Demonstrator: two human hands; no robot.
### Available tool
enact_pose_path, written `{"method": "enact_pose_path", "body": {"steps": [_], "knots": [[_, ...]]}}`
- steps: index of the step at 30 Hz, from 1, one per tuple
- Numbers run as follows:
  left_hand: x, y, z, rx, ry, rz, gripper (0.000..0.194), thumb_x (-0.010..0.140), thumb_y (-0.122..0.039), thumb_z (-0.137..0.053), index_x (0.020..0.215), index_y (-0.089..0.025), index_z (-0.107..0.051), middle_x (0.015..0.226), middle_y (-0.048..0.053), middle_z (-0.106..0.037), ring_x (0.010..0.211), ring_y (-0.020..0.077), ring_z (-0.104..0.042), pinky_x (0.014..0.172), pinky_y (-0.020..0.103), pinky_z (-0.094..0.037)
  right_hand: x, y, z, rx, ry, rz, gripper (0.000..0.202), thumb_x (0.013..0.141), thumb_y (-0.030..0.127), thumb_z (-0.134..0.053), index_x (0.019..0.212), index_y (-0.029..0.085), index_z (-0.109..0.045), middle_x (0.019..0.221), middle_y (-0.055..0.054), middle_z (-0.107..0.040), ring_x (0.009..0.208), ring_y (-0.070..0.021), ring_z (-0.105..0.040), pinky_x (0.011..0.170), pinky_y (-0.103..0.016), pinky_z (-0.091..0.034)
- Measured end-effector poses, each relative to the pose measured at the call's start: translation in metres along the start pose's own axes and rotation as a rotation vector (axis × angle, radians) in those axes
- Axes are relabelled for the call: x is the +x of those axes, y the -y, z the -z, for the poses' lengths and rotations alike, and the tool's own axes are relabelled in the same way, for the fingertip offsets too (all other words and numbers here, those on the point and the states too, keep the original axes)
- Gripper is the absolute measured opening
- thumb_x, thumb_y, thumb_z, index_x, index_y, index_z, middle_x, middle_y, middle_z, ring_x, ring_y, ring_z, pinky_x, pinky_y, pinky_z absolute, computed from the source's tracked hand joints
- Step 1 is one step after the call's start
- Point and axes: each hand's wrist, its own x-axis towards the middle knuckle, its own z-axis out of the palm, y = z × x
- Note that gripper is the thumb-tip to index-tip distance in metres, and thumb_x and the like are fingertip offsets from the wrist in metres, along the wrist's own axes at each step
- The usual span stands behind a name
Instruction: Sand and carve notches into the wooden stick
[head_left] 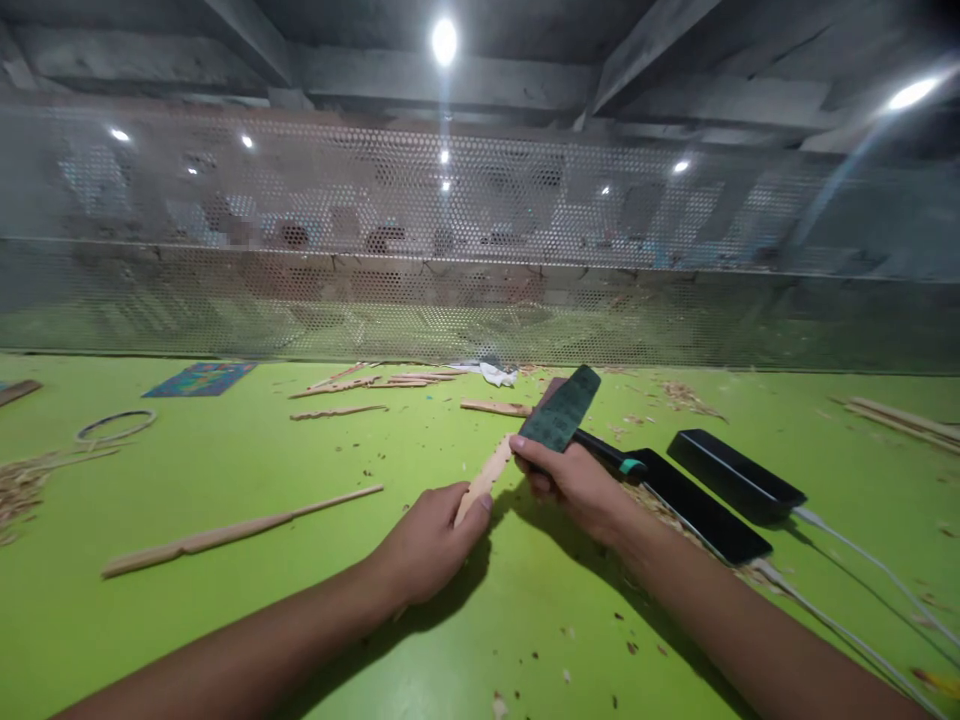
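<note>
My left hand is closed round a pale, flat wooden stick, which points up and away over the table. My right hand grips a dark green strip of sandpaper that stands up and leans to the right. The right thumb lies at the strip's lower end, against the stick's far tip. Right fingers are partly hidden under the strip. Behind the right hand, a tool with a black handle and teal band lies on the table, its other end hidden.
A long carved stick lies at left on the green table. Thin wood pieces lie farther back. Two black devices with white cables, a phone and a thicker block, are at right. A perforated metal screen stands behind.
</note>
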Motion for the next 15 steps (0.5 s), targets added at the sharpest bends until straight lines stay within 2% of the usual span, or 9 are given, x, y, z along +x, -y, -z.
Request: {"method": "enact_pose_path", "body": {"steps": [4, 9, 12, 15], "knots": [[-0.001, 0.000, 0.001, -0.010, 0.012, -0.026, 0.046, 0.106, -0.054, -0.037, 0.091, -0.019, -0.063, 0.084, 0.002, -0.066, 0.077, 0.0191, -0.054, 0.067, 0.030, -0.036, -0.005, 0.003, -0.004, -0.055, 0.087, -0.039, 0.052, 0.068, 0.060, -0.089, 0.062, 0.020, -0.057, 0.055, 0.002, -0.052, 0.051, -0.0112, -0.040, 0.051, -0.029, -0.022], [-0.001, -0.001, 0.000, 0.014, 0.028, -0.017, 0.046, 0.105, -0.053, -0.039, 0.081, -0.020, -0.057, 0.072, 0.000, -0.057, 0.066, 0.0170, -0.047, 0.060, 0.030, -0.030, -0.003, 0.012, 0.004, -0.066, 0.064, 0.000, 0.051, 0.074, 0.062, -0.083, 0.063, 0.022, -0.054, 0.050, 0.005, -0.044, 0.049, -0.0104, -0.033, 0.051, -0.029, -0.020], [-0.001, -0.002, 0.000, 0.015, 0.037, -0.030, 0.045, 0.106, -0.052, -0.038, 0.085, -0.019, -0.060, 0.076, 0.000, -0.059, 0.069, 0.0176, -0.049, 0.061, 0.030, -0.031, -0.003, 0.014, 0.007, -0.089, 0.137, -0.018, 0.051, 0.071, 0.061, -0.088, 0.064, 0.021, -0.056, 0.052, 0.004, -0.049, 0.050, -0.0105, -0.035, 0.052, -0.029, -0.020], [-0.001, -0.002, 0.001, 0.017, 0.035, -0.040, 0.046, 0.106, -0.052, -0.037, 0.090, -0.018, -0.063, 0.079, 0.002, -0.062, 0.072, 0.0191, -0.052, 0.064, 0.030, -0.033, -0.006, 0.013, 0.005, -0.099, 0.209, -0.031, 0.057, 0.067, 0.067, -0.090, 0.065, 0.021, -0.056, 0.054, 0.003, -0.051, 0.051, -0.0110, -0.036, 0.052, -0.029, -0.021]]}}
